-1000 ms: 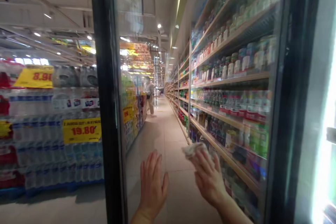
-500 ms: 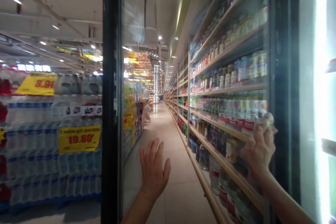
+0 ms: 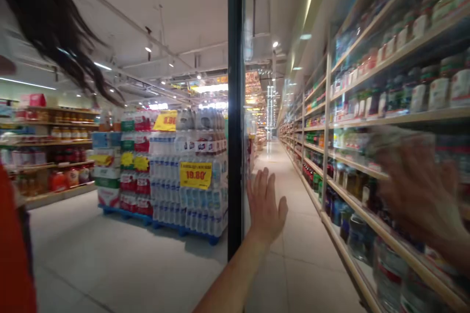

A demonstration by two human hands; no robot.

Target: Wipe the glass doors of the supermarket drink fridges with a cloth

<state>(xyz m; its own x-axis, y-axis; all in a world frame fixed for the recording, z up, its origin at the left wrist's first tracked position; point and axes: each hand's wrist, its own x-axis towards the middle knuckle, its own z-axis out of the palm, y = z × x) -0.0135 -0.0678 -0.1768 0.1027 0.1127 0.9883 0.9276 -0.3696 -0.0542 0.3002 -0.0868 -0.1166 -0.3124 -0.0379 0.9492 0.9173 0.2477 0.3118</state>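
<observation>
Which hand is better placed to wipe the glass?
Probably the right hand: it seems to have the pale, blurred cloth. The left hand, fingers spread beside the dark frame, shows no cloth.

A slim black upright frame (image 3: 235, 107) stands between clear plastic bottles (image 3: 167, 195) on a flat blue pallet (image 3: 179, 231), left, and long pale wooden shelves (image 3: 367, 214), right, the bare right hand (image 3: 422, 190) before the shelves.

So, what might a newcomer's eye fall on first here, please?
Probably the yellow 19.80 sign on stacked bottles, left of the dark frame. Right of that frame, the left hand is spread open; farther right, the right hand and a pale cloth blur before the shelves.
</observation>
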